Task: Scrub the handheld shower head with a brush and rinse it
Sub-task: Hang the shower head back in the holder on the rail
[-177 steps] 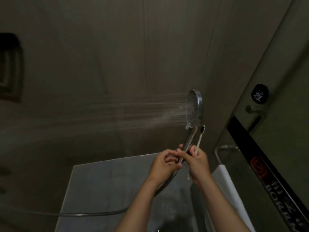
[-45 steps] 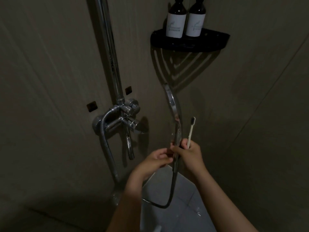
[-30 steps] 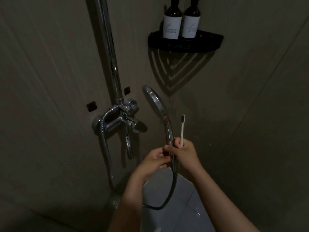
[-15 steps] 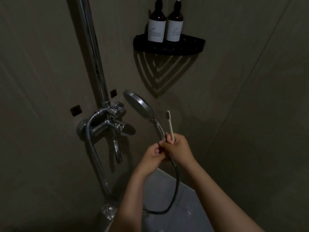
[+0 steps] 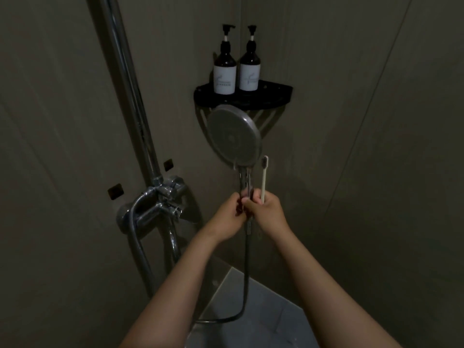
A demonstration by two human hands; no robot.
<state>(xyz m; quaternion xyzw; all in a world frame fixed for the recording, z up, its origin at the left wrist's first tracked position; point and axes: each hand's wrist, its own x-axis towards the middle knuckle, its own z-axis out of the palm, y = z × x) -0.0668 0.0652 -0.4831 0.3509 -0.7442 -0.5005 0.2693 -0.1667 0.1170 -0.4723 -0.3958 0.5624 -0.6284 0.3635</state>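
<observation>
Shower head (image 5: 233, 136) now before corner shelf (image 5: 275, 92)

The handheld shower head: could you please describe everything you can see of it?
The handheld shower head has a round grey spray face ringed in chrome, on a chrome handle joined to a metal hose hanging below. It stands upright, face toward the camera, in front of the corner shelf. No water sprays. The left hand and right hand both grip its handle; the right also holds a toothbrush beside it.
</observation>
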